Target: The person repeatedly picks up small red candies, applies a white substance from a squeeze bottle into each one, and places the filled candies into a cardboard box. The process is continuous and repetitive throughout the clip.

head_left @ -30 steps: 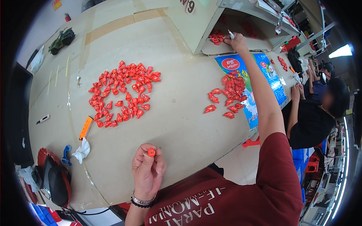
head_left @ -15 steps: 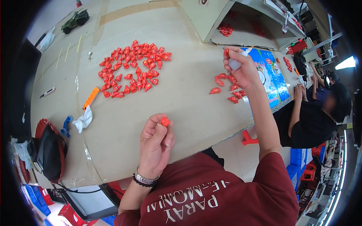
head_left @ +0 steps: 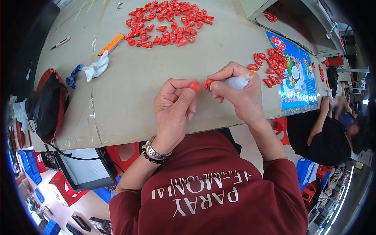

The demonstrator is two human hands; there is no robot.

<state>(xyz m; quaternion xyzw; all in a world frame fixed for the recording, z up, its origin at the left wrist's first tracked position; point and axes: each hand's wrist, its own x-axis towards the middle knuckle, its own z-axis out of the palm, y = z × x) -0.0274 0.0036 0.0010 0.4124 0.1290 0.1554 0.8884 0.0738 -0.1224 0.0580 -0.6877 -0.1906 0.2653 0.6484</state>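
The left hand pinches a small red cap; the right hand grips a red piece and a white bottle. Both hover near the desk edge, bare board beyond them up to the red pile.

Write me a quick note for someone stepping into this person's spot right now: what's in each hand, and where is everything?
Left hand: pinches a small round red cap at the fingertips.
Right hand: holds a small red piece at the fingertips and a white squeeze bottle, its orange tip pointing away from the cap.
Cap and piece sit close together, not joined.
Big heap of red pieces lies at the far side of the table; a smaller heap lies to the right, partly on a blue printed sheet.
Which heap is finished cannot be told.
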